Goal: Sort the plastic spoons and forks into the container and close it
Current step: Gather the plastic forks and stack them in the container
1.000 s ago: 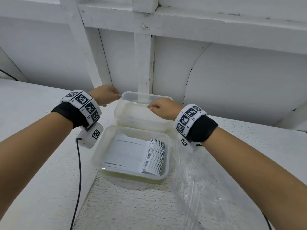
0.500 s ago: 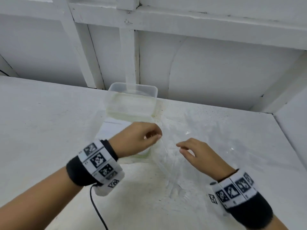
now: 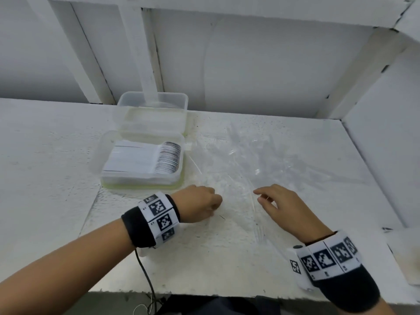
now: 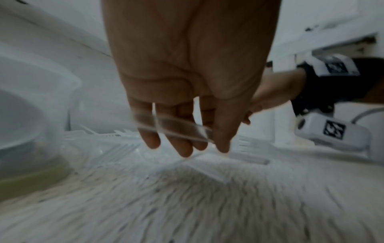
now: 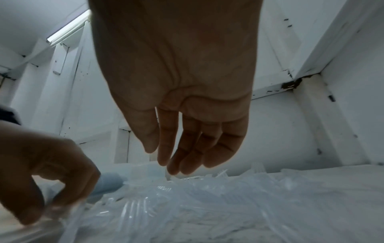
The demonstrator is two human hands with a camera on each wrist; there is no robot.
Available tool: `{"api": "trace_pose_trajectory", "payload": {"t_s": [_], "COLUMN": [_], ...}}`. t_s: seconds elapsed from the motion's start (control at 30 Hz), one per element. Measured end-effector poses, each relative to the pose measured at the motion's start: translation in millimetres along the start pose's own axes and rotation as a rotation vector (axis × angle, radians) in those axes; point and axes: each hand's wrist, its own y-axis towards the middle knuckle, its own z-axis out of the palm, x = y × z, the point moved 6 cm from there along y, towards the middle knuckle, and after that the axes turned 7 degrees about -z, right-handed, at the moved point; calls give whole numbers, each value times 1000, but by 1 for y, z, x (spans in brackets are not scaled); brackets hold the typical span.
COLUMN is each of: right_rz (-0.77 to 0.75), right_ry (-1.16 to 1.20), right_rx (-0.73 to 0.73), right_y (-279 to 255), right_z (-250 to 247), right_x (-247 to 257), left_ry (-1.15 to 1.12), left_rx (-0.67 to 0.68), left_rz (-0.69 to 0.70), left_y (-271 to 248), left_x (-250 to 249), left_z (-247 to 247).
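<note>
Both hands had dropped back from the lid to the near part of the table (image 3: 45, 155), leaving the container (image 3: 141, 155) open at the left with a neat row of white spoons (image 3: 145, 160) stacked on edge in its base and the lid (image 3: 152, 110) standing up behind it, presumably so more cutlery could go in. Just in front of the box, the left hand (image 3: 197, 203) pinched a clear plastic strip (image 4: 172, 129) between thumb and fingers, probably a fork handle lifted from the heap. To its right, the right hand (image 3: 281, 205) hovered with fingers relaxed and empty above the loose clear forks (image 3: 250, 160) scattered across the table, likely ready to gather the next one.
</note>
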Motion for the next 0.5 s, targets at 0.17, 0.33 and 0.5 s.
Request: {"api": "trace_pose_trajectory", "payload": {"t_s": [0.17,0.33,0.5], "right_rz": [-54,-310,-503], "right_ry": [-190,-532,-581], "right_rx": [22,49,165], "right_y": [-10,-2,9], "right_z": [-4,7,25], "right_x": [-13,3,16], "left_ry": [-276,-431,-502], "left_rx": [-133,-249,-259], "left_rz": [-57,-214,-280], "left_y": [-19,-39,-52], "left_x": [16,43,53], "left_z": [-18,-12,1]}}
